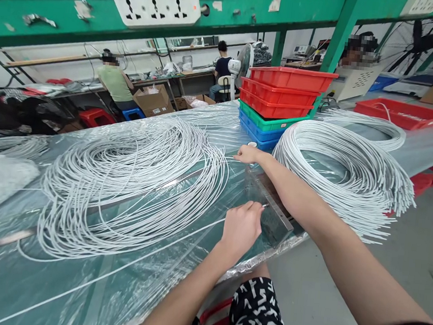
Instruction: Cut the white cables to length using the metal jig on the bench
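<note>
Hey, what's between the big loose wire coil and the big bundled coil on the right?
In the head view, the right hand, left hand and a metal-looking piece lie between; stacked trays stand farther back.

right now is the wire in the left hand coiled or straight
Nearly straight, not coiled: the white wire runs in one line from the left hand to the picture's bottom edge, where it leaves view.

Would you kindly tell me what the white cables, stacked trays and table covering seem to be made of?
The white cables look like smooth, low-sheen plastic outside, bending in springy curves; what lies inside is unclear. The stacked trays seem slightly glossy moulded plastic, given their even colours and formed rims. The table covering is probably clear plastic film: thin, wrinkled, shiny and see-through.
</note>
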The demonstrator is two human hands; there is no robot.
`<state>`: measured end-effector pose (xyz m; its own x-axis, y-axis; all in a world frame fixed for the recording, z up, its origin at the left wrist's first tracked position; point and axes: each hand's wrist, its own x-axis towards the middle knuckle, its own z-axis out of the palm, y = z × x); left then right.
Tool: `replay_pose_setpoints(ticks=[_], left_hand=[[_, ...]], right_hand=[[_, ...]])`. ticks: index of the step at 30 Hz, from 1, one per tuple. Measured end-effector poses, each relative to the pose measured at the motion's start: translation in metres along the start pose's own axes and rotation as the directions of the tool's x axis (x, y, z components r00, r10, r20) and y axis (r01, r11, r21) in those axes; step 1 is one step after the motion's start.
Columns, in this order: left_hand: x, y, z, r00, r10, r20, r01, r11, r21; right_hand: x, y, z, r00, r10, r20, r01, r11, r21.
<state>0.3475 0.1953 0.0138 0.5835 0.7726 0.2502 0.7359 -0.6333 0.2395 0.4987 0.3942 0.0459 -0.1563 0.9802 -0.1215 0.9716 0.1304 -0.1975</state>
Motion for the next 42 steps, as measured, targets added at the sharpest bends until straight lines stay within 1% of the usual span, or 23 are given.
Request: replay_pose_setpoints(ticks=[14, 24, 34, 42], left_hand=[[0.0002, 0.0013, -0.0020, 0.999, -0.001, 0.041, 0.000, 1.000, 0.028], [0.0012, 0.0024, -0.0018, 0.998, -0.011, 0.056, 0.008, 0.999, 0.041], [0.0020, 0.0034, -0.0054, 0.997, -0.026, 0.067, 0.024, 0.999, 0.029], [0.0023, 0.0043, -0.0077, 0.998, -0.021, 0.066, 0.018, 0.999, 0.035]], right_hand=[[0.0007, 0.0014, 0.0008, 1.000, 0.005, 0.011, -0.005, 1.000, 0.027], [-0.0008, -0.0005, 0.0006, 1.000, 0.003, 0.015, -0.003, 1.000, 0.021], [0.0008, -0.0001, 0.0010, 0.999, 0.019, 0.030, -0.019, 1.000, 0.022], [-0.0044, -0.0030, -0.0013, 0.999, 0.009, 0.041, -0.010, 1.000, 0.029]])
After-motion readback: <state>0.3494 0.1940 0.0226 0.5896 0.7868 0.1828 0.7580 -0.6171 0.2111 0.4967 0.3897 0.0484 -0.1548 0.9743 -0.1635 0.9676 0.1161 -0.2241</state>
